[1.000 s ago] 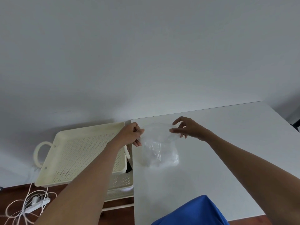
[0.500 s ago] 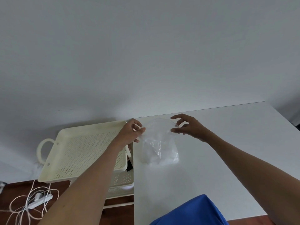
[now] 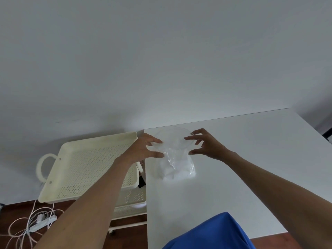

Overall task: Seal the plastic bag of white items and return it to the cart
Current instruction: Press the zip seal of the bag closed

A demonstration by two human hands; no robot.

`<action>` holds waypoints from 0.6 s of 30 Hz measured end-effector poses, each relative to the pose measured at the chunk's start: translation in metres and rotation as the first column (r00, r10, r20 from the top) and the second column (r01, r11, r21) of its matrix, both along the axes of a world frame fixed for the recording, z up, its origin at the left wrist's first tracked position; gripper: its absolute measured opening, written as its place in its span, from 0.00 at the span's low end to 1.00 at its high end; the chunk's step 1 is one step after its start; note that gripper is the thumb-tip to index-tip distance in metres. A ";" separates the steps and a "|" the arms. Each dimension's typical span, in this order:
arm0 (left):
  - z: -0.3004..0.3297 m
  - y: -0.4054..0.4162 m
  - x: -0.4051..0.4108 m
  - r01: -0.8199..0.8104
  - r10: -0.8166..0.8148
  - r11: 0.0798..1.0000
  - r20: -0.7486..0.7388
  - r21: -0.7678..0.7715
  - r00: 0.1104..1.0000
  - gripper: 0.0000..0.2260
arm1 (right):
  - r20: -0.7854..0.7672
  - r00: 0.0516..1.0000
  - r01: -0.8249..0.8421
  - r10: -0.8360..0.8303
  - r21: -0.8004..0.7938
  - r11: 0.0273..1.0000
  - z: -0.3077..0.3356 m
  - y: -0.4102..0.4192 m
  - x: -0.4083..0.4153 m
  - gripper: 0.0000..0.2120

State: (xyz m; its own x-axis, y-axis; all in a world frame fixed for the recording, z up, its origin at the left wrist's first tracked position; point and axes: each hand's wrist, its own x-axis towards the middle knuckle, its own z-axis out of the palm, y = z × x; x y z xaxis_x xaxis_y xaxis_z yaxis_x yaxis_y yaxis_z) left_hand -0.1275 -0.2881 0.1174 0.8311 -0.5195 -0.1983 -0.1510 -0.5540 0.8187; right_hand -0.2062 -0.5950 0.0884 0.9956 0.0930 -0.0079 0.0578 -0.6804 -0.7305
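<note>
Sealing step, mouth not closed yet, I judge. My left hand [image 3: 143, 150] and right hand [image 3: 204, 144] pinch plastic bag [image 3: 175, 159] mouth; bag on table [image 3: 251, 159], just right of cart [image 3: 86, 164]. Next: press seal along top.

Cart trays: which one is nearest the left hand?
The top tray: the left hand sits by its right edge; the lower tray lies beneath.

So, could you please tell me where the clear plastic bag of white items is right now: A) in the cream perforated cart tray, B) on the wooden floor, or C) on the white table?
C: the clear plastic bag of white items rests on the white table, both hands at its top, right of the cream perforated cart tray.
</note>
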 end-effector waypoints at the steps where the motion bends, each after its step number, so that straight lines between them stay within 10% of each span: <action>1: -0.001 0.000 0.002 0.000 0.000 1.000 0.034 0.021 0.999 0.21 | 0.039 0.999 -0.001 0.003 -0.042 0.999 0.000 0.001 0.002 0.27; 9: 0.000 0.006 0.009 -0.113 0.115 0.993 0.126 -0.025 0.985 0.05 | 0.166 0.986 0.037 -0.028 -0.054 0.998 0.001 0.007 0.010 0.08; 18: 0.011 0.012 0.016 -0.041 0.032 0.998 0.158 0.056 0.987 0.17 | 0.177 0.978 -0.075 0.111 -0.198 0.977 0.019 0.003 0.020 0.06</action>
